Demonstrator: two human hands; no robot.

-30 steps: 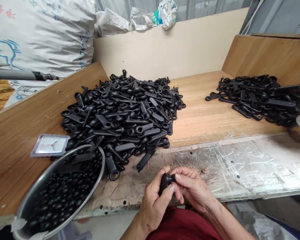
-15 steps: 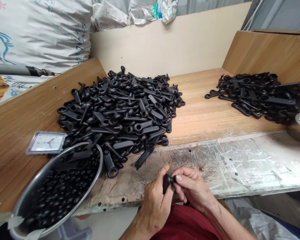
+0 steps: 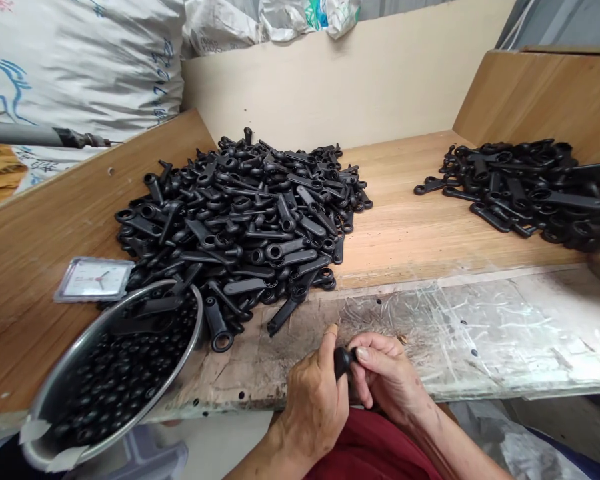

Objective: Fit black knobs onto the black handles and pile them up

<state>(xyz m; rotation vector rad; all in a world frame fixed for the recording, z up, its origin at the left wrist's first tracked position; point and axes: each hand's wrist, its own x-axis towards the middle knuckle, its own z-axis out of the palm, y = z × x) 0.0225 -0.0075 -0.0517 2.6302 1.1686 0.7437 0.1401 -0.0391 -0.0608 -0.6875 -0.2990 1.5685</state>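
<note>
The part (image 3: 343, 361) was found at the lower centre of the frame, between the two hands and touching both. The left hand (image 3: 317, 393) lay on its left side, back towards the camera, fingers closed around the wider end, with one finger pointing up the frame. The left thumb could not be made out. The right hand (image 3: 390, 373) lay on its right side, pinching the narrow knobbed end between thumb and forefinger; its other fingers were curled below. The part was black, mostly covered by the fingers, so its full shape could not be confirmed. Both hands were at the near edge of the bench (image 3: 430, 347), in front of a red garment (image 3: 373, 450).

A large pile (image 3: 250, 213) of black levers occupied the centre left of the frame, above and to the left of the hands and apart from them. A smaller pile (image 3: 520, 193) was noted at the upper right. At the lower left, a metal bowl (image 3: 50, 407) held small black knobs, with several levers lying across its upper end. A square clock (image 3: 94, 280) lay just beside the bowl. A tool (image 3: 30, 135) with a thin tip extended in from the left edge, in front of a white sack (image 3: 100, 63)
</note>
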